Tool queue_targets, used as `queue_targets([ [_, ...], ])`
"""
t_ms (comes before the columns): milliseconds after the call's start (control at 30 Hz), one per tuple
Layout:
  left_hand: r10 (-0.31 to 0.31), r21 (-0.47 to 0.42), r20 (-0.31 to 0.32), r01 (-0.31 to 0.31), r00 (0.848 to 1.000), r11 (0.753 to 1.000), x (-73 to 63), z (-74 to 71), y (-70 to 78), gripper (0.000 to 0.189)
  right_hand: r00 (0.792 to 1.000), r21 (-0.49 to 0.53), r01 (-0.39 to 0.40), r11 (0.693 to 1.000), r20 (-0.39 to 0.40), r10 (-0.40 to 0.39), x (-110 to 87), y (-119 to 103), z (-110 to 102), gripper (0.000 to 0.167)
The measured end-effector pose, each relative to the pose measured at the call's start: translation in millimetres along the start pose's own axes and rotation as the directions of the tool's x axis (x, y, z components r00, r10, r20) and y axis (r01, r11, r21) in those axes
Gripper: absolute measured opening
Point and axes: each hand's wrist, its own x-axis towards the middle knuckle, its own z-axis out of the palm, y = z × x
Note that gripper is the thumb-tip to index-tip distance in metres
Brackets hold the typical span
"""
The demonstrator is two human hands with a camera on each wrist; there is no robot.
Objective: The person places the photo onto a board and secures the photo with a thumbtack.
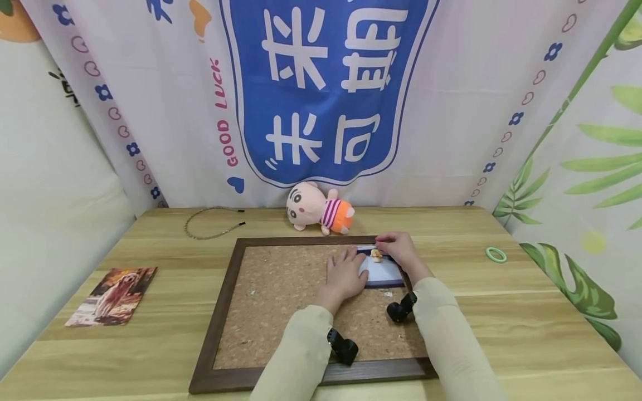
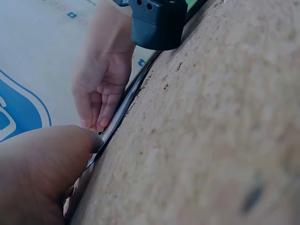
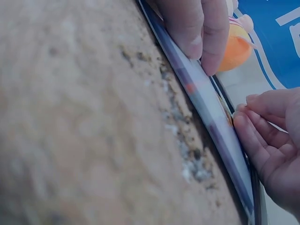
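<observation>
A brown-framed cork board (image 1: 281, 312) lies on the wooden table. At its upper right corner is a picture card (image 1: 383, 273) with dark bands, a pale middle and a small yellow-orange figure. My left hand (image 1: 346, 274) rests on the card's left side, fingers extended and pressing it to the cork. At the card's top edge, my right hand (image 1: 398, 250) pinches a tiny pink-red pin between thumb and fingertips; the fingers mostly hide it. In the right wrist view, the right hand's fingertips (image 3: 241, 117) meet close to the card's surface (image 3: 206, 101).
A plush doll (image 1: 318, 209) lies behind the board. To the left are a beaded cord (image 1: 208, 236) with black ends and a dog photo (image 1: 112, 297). A green ring (image 1: 496, 255) sits at the right. A printed curtain (image 1: 451, 111) hangs behind the table.
</observation>
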Motion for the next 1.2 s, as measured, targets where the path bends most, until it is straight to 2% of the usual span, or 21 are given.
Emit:
queue_targets([
  [133,-0.001,-0.011,-0.003,0.001,1.0,1.0,-0.5,-0.7,0.2,0.042,0.999,-0.004,0.033,0.999,0.001,-0.033,-0.8,-0.6,-0.5,0.019],
  [300,-0.001,-0.008,-0.009,0.001,1.0,1.0,-0.4,-0.8,0.4,0.041,0.99,-0.136,0.125,0.983,-0.05,-0.133,-0.4,-0.5,-2.7,0.015],
  [367,0.002,-0.009,-0.015,-0.002,1.0,1.0,-0.3,-1.0,0.5,0.041,0.985,-0.182,0.138,0.974,-0.075,-0.154,0.3,0.5,-3.9,0.014],
  [567,0.0,-0.004,-0.005,0.0,1.0,1.0,0.7,-2.7,1.2,0.039,0.985,-0.206,0.108,0.973,-0.108,-0.132,0.4,5.7,-6.2,0.014],
  [767,-0.006,-0.01,0.077,0.007,0.997,1.0,-0.1,-4.9,3.1,0.038,0.986,-0.264,0.124,0.957,-0.074,-0.148,-2.2,6.7,-5.5,0.013],
  [900,-0.004,0.005,0.116,0.004,0.993,1.0,-0.3,-5.0,3.6,0.047,0.986,-0.314,0.124,0.941,-0.069,-0.153,-2.3,6.9,-6.0,0.012],
  [1033,-0.001,0.022,0.125,-0.002,0.992,1.0,-0.1,-4.0,2.7,0.057,0.986,-0.329,0.124,0.936,-0.067,-0.154,-1.8,7.2,-5.3,0.012],
  [1200,-0.006,0.022,0.125,0.003,0.992,1.0,0.6,-2.7,2.6,0.058,0.986,-0.339,0.131,0.932,-0.05,-0.157,-2.2,7.2,-3.7,0.012],
])
